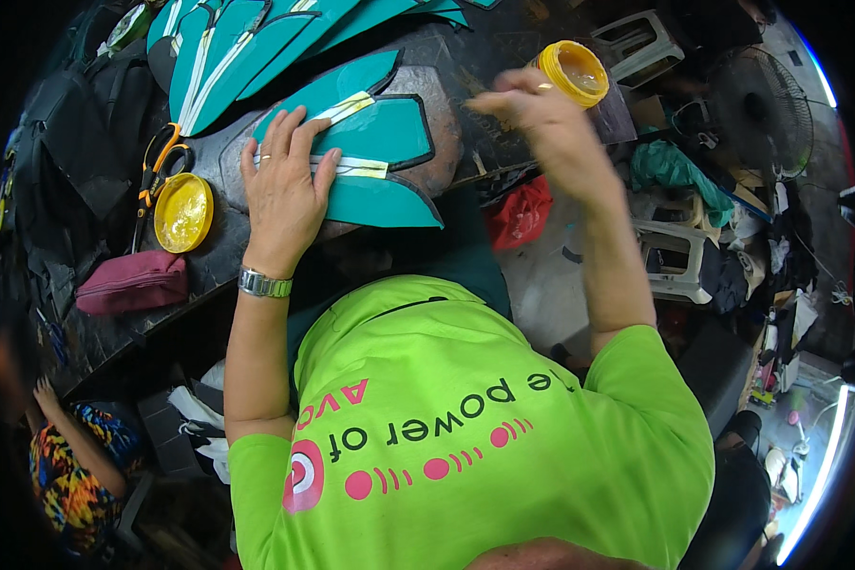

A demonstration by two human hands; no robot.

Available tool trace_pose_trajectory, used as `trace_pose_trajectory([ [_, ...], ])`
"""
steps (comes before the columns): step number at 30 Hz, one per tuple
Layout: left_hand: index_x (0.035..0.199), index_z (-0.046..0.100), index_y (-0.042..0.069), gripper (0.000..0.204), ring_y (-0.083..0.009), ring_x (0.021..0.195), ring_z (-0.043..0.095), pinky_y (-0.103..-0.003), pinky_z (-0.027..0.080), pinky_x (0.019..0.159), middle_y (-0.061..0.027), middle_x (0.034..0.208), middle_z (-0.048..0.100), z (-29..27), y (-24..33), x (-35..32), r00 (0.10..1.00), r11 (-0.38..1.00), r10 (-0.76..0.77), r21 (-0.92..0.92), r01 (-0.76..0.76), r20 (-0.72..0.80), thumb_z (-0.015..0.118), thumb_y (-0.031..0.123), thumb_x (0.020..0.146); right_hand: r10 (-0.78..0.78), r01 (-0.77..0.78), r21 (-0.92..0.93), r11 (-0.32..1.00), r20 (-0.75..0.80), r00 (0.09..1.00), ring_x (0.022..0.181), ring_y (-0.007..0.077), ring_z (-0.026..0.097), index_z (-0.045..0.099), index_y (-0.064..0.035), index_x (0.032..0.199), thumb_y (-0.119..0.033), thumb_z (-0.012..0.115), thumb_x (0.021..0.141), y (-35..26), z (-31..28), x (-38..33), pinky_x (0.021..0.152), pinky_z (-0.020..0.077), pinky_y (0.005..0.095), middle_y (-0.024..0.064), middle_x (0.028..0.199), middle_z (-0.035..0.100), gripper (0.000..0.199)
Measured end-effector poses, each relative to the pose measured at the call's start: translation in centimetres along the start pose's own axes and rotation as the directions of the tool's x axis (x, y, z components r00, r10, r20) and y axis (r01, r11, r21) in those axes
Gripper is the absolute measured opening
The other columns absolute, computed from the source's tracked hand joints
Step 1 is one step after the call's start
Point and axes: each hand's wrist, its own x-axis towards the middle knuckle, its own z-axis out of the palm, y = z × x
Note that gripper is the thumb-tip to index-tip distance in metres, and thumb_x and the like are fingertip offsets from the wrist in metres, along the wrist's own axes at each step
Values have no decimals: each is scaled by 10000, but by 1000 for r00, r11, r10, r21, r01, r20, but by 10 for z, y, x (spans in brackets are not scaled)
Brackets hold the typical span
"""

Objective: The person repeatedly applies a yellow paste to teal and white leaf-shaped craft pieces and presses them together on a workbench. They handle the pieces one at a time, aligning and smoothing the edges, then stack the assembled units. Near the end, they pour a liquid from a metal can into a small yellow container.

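My left hand (290, 180) lies flat with fingers spread on a teal panel piece (385, 131), pressing it against a worn grey slab (442, 114). Several pointed teal sections with black edging make up the piece, and pale yellow-white strips (356, 166) run along its seams. My right hand (541, 114) is lifted to the right of it, beside an open yellow jar (591, 97) of cloudy amber paste. One finger points left, but motion smears the fingers, so whether they hold anything is unclear.
More teal panels (256, 62) are piled at the far left. Orange-and-black scissors (159, 161), a yellow lid (183, 213) smeared inside and a maroon pouch (135, 282) lie left of my hand. Plastic stools (670, 261) and a fan (755, 109) stand right. Another person sits lower left.
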Motion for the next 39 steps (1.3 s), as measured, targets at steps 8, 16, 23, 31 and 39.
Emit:
trace_pose_trajectory([
  [8,1339,596,159,388,-281,1427,433,-510,239,1173,-106,1471,532,-1,-2,-1,1000,1000,-10,-14,11,12,593,337,994,-302,304,-632,713,115,946,1568,351,79,469,-399,1510,-729,365,968,24,110,56,1190,27,706,85,1688,206,643],
  [16,1275,618,161,359,-272,1393,467,-519,253,1168,-89,1420,571,3,-1,0,999,1000,-12,-25,11,-52,641,329,959,-289,402,-459,792,298,910,1569,359,40,475,-471,1486,-633,397,1013,17,94,37,1203,0,673,51,1701,173,506],
  [23,1277,617,157,362,-274,1396,462,-517,252,1171,-91,1424,566,3,-1,0,999,1000,-10,-17,10,-45,633,337,963,-296,298,-2,955,101,950,1554,359,130,724,-361,1258,-577,330,1055,20,70,15,1204,-19,643,85,1647,321,493],
  [31,1275,615,160,360,-276,1399,460,-523,252,1173,-91,1429,565,3,-1,0,999,1000,0,0,0,-43,632,340,963,-336,260,-720,643,40,941,1557,310,159,535,-343,1472,-654,403,997,33,88,21,1170,42,722,52,1637,344,582],
  [39,1326,604,158,386,-282,1420,444,-508,249,1176,-99,1467,543,1,-1,1,1000,1000,-14,5,14,-3,615,333,982,-344,382,-555,739,178,922,1558,349,134,506,-439,1472,-654,364,1010,30,82,24,1201,22,680,72,1649,316,529],
])
